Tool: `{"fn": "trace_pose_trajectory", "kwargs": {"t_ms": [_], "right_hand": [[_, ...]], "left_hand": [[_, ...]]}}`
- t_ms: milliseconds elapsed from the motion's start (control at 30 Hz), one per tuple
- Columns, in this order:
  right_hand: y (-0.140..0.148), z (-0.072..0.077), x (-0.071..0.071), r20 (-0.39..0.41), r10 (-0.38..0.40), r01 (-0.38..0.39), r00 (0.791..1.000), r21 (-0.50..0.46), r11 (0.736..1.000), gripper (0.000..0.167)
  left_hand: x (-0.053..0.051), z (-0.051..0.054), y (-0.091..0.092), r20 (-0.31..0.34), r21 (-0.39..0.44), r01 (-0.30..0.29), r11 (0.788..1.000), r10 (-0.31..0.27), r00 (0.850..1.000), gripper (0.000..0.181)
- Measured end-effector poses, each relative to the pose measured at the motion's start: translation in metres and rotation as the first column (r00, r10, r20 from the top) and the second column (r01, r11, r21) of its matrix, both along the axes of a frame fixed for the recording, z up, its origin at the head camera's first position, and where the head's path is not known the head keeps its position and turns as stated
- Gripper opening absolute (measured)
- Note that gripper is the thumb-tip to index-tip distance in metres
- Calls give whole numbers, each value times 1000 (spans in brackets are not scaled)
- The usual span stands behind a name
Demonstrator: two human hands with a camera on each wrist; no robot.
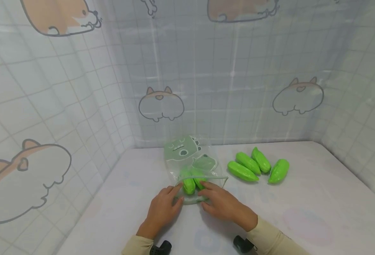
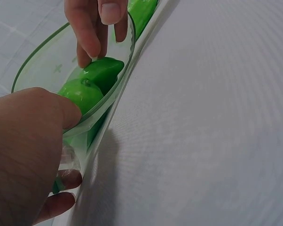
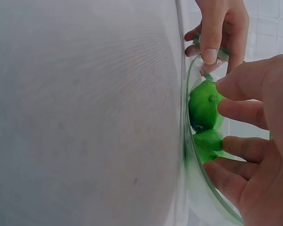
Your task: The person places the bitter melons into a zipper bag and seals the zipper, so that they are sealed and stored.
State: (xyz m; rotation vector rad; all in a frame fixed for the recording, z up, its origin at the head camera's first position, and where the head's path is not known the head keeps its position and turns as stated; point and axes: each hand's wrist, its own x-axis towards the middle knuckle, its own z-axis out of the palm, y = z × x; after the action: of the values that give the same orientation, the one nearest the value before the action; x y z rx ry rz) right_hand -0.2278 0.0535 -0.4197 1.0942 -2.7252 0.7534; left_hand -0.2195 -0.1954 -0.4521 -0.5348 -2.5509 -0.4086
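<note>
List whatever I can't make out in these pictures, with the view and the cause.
Far ends of the green vegetables in the bag: head view, blurred behind the printed film.
Remainder of the right hand: left wrist view, cut off by the top edge.
Remainder of the left hand: right wrist view, top edge again.
Sleeves: head view, cut off by the bottom edge.
Upper dog prints: head view, cut off by the top edge.

Legible lettering, numerals, brands: none on plastic bag [image 1: 203, 163], on green pieces [image 1: 261, 161] right of bag, or on curtain [image 1: 206, 74] behind bag (cartoon drawings, wordless).
</note>
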Motion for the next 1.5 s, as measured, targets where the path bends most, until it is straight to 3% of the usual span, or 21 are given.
{"fn": "trace_pose_trajectory", "kwargs": {"t_ms": [800, 1100, 1267, 1500], "right_hand": [[5, 1, -4, 33, -36, 35, 999, 29, 999, 34], [28, 7, 3, -54, -76, 70, 996, -120, 990, 25], [44, 13, 5, -15, -93, 87, 996, -215, 973, 21], [62, 16, 2, 10, -125, 123, 992, -258, 958, 19]], "left_hand": [[-2, 2, 7, 16, -7, 11, 1000, -11, 1000, 48], [-2, 4, 7, 36, -11, -1, 1000, 1, 999, 49], [0, 6, 6, 62, 3, -7, 1000, 7, 998, 49], [1, 4, 2, 74, 10, -21, 1000, 20, 997, 50]]}}
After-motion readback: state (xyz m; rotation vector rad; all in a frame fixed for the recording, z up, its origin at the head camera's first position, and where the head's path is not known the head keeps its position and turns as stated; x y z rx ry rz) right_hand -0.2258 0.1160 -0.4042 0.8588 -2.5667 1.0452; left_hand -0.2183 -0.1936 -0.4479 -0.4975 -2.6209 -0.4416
